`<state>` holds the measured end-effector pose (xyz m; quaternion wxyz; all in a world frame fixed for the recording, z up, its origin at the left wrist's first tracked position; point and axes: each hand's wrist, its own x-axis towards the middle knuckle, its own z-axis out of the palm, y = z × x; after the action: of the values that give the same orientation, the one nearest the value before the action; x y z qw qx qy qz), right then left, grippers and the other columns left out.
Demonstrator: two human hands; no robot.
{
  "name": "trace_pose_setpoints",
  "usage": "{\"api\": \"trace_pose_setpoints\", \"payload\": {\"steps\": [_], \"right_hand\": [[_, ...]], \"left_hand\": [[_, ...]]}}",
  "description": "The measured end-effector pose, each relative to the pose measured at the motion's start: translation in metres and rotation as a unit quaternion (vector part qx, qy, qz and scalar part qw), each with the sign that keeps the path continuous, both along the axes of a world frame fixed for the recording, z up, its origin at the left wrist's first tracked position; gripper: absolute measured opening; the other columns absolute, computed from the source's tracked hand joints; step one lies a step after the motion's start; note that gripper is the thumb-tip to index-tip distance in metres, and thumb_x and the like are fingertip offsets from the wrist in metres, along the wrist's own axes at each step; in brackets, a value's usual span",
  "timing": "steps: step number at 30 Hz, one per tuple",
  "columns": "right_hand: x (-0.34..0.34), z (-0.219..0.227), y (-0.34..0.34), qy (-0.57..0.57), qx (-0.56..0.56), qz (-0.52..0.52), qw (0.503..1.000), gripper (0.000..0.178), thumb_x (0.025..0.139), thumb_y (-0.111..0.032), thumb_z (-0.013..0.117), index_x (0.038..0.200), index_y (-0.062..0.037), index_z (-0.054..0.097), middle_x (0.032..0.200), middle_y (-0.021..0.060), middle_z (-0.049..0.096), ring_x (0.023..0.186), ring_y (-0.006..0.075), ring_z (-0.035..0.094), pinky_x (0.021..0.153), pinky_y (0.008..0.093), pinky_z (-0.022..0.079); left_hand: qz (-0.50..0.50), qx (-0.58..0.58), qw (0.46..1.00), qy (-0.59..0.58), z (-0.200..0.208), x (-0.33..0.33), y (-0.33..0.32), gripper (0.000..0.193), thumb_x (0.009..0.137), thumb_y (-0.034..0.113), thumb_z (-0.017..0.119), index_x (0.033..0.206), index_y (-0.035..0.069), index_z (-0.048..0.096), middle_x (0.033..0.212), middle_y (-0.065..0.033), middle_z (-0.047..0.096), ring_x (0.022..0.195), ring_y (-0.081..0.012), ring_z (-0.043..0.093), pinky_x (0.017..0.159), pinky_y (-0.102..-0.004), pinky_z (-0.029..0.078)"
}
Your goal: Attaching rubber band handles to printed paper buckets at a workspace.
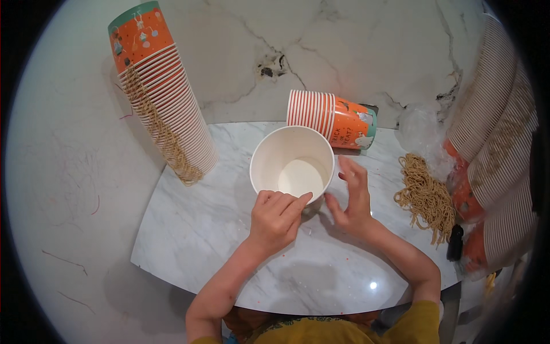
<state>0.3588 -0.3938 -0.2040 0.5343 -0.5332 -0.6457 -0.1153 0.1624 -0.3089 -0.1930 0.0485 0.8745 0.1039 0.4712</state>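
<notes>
A white-lined paper bucket (264,160) stands near the middle of the small table, its round mouth facing up toward me. My left hand (276,219) is closed on its near rim, fingers bent over the edge. Just off the bucket's right side is my right hand (352,200), its thumb and curved fingers apart and nothing seen between them. Behind the bucket lies a short stack of nested orange paper buckets (349,121) with a green base and cartoon prints. The outside of the bucket I hold is mostly hidden.
A tall leaning stack of buckets (172,97) with tan cords down its side is at the left. Tan cords (424,198) lie heaped at the right, beside plastic-wrapped bucket stacks (498,132) and a small black object (455,243). The marbled table (195,246) has a curved near edge.
</notes>
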Motion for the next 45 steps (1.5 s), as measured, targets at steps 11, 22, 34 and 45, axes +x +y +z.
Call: {"api": "trace_pose_setpoints", "payload": {"steps": [11, 22, 34, 45], "right_hand": [[0.005, 0.002, -0.003, -0.202, 0.011, -0.004, 0.979, 0.051, 0.072, -0.014, 0.08, 0.12, -0.0096, 0.064, 0.114, 0.011, 0.058, 0.107, 0.0361, 0.054, 0.085, 0.0446, 0.052], [0.049, 0.019, -0.001, -0.092, 0.004, 0.089, 0.992, 0.033, 0.076, -0.011, 0.07, 0.106, -0.0039, 0.059, 0.113, 0.0148, 0.053, 0.107, 0.032, 0.052, 0.091, 0.0424, 0.046], [0.004, 0.018, -0.01, -0.219, -0.012, 0.061, 0.974, 0.046, 0.076, -0.026, 0.077, 0.117, -0.0099, 0.067, 0.134, 0.0131, 0.058, 0.13, 0.0388, 0.05, 0.115, 0.0642, 0.031], [0.025, 0.017, -0.004, -0.155, -0.074, 0.132, 0.976, 0.019, 0.078, -0.007, 0.071, 0.095, -0.0066, 0.061, 0.097, 0.0101, 0.058, 0.103, 0.0315, 0.059, 0.119, 0.0651, 0.024]], "left_hand": [[0.012, 0.061, 0.998, 0.012, 0.006, -0.002, -0.006, 0.029, 0.076, 0.003, 0.076, 0.104, 0.007, 0.073, 0.084, -0.0011, 0.067, 0.075, -0.0189, 0.063, 0.088, -0.0414, 0.041], [0.025, -0.033, 0.999, -0.035, 0.013, -0.005, 0.012, 0.043, 0.07, 0.018, 0.085, 0.11, 0.008, 0.071, 0.121, -0.0074, 0.063, 0.118, -0.0305, 0.056, 0.102, -0.0454, 0.04], [0.035, 0.055, 0.998, -0.003, 0.002, -0.003, 0.005, 0.034, 0.071, 0.019, 0.085, 0.1, 0.009, 0.071, 0.09, -0.0003, 0.063, 0.088, -0.0218, 0.059, 0.081, -0.0394, 0.041], [0.017, 0.079, 0.997, -0.006, 0.004, -0.006, 0.004, 0.033, 0.071, 0.01, 0.081, 0.102, 0.007, 0.072, 0.091, -0.0018, 0.067, 0.082, -0.0214, 0.061, 0.074, -0.0365, 0.042]]}}
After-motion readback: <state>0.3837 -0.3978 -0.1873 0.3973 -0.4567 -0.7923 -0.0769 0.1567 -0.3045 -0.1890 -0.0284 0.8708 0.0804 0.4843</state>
